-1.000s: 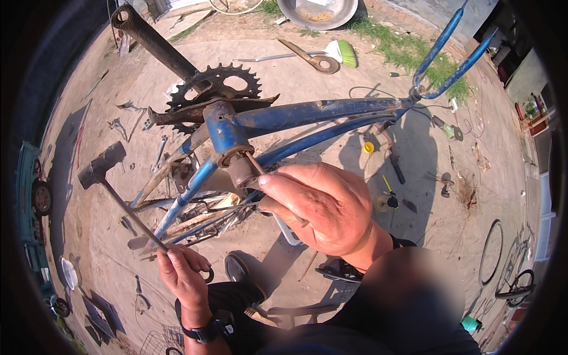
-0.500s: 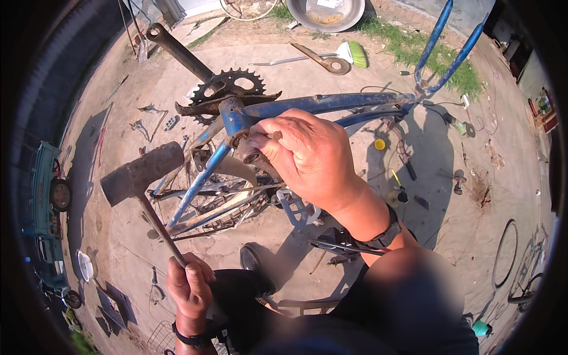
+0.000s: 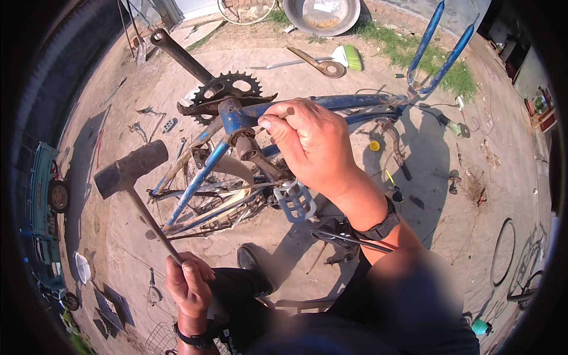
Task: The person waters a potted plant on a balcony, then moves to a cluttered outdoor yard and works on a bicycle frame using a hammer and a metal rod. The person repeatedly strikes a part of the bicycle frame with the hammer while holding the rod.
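My left hand point(image 3: 190, 287) is closed round the handle of a hammer point(image 3: 131, 168), its heavy dark head raised at the left. My right hand point(image 3: 313, 145) is pinched on a small rusty metal pin point(image 3: 285, 113); its exact kind is hard to make out. That hand hovers beside the bottom bracket of a blue bicycle frame point(image 3: 236, 121). A rusty crank arm point(image 3: 266, 165) hangs from the near side of the bracket, with a grey pedal point(image 3: 294, 201) at its end. A toothed chainring point(image 3: 228, 89) and another crank arm point(image 3: 183, 56) sit on the far side.
The blue fork point(image 3: 441, 53) sticks up at the far right. A green-bristled brush point(image 3: 349, 57), a metal basin point(image 3: 322, 15) and a yellow cap point(image 3: 374, 145) lie beyond the frame. Dark bike parts point(image 3: 337, 236) lie near my right forearm. A teal cart point(image 3: 44, 195) stands at the left.
My right hand has drawn slightly up and away from the bracket's near end, uncovering the crank arm and more of the pedal. The hammer has shifted slightly left.
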`<state>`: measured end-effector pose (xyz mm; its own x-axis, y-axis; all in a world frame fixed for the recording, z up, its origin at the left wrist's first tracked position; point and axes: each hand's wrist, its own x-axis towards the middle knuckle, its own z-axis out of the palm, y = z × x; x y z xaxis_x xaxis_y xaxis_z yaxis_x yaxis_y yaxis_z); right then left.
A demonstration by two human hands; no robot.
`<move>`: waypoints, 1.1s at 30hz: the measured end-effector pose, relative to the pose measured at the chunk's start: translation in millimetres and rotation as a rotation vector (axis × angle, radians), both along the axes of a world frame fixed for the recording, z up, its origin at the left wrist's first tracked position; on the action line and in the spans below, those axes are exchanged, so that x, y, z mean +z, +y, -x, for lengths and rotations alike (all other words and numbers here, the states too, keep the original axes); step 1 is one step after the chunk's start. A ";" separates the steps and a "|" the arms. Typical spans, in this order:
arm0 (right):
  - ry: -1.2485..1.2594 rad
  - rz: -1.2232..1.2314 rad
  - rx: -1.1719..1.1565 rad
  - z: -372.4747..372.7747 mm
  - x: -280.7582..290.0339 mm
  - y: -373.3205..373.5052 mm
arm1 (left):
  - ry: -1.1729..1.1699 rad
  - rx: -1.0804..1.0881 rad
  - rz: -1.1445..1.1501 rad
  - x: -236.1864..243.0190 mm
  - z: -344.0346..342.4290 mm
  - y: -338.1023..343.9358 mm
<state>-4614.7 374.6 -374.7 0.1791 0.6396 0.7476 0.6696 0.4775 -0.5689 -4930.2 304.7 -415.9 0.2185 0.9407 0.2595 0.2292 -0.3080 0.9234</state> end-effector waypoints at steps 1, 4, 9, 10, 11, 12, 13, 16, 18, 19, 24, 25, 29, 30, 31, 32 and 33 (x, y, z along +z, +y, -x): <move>0.000 -0.008 0.007 1.2 -0.4 0.5 | -0.006 0.000 0.006 0.2 -0.1 0.2; 0.000 -0.033 0.017 5.1 -3.6 2.6 | -0.005 0.012 -0.014 -0.3 0.8 1.2; -0.029 -0.026 0.015 8.0 -5.0 4.2 | -0.013 0.023 -0.012 -2.6 4.3 1.0; -0.029 -0.027 0.014 8.7 -5.1 4.3 | -0.014 0.024 -0.011 -3.2 5.1 1.0; -0.028 -0.027 0.012 9.4 -5.3 4.3 | -0.014 0.024 -0.010 -3.4 5.9 0.9; -0.031 -0.031 0.012 9.7 -5.8 4.3 | -0.014 0.024 -0.008 -3.4 6.6 0.8; -0.035 -0.035 0.011 9.5 -6.1 3.8 | -0.015 0.022 -0.008 -3.5 6.9 0.8; -0.053 -0.051 0.009 9.3 -6.6 5.1 | -0.027 0.023 -0.010 -3.8 6.5 1.0; -0.066 -0.045 0.008 9.6 -5.9 5.3 | -0.030 0.019 -0.006 -3.2 6.7 0.6; -0.070 -0.033 0.007 10.2 -6.1 4.7 | -0.029 0.017 -0.003 -3.1 7.0 0.4; -0.105 0.009 0.007 12.8 -6.6 2.0 | -0.022 0.032 0.001 -4.0 7.3 -1.6; -0.119 0.000 0.003 13.7 -6.0 2.3 | -0.024 0.030 0.001 -4.1 7.1 -2.1; -0.139 -0.043 0.001 15.8 -4.0 4.5 | -0.031 0.024 0.000 -2.2 4.5 -5.2; -0.143 -0.038 0.004 15.5 -3.5 4.8 | -0.013 0.007 0.005 1.4 4.3 -6.0; -0.148 -0.035 0.007 15.2 -2.0 5.4 | 0.005 -0.010 0.008 6.5 4.1 -6.6; -0.152 -0.033 0.011 14.9 -0.7 5.9 | 0.069 -0.039 0.008 12.2 5.3 -6.1; -0.181 -0.047 0.030 14.9 -0.4 6.8 | 0.133 -0.068 0.008 19.2 7.8 -4.0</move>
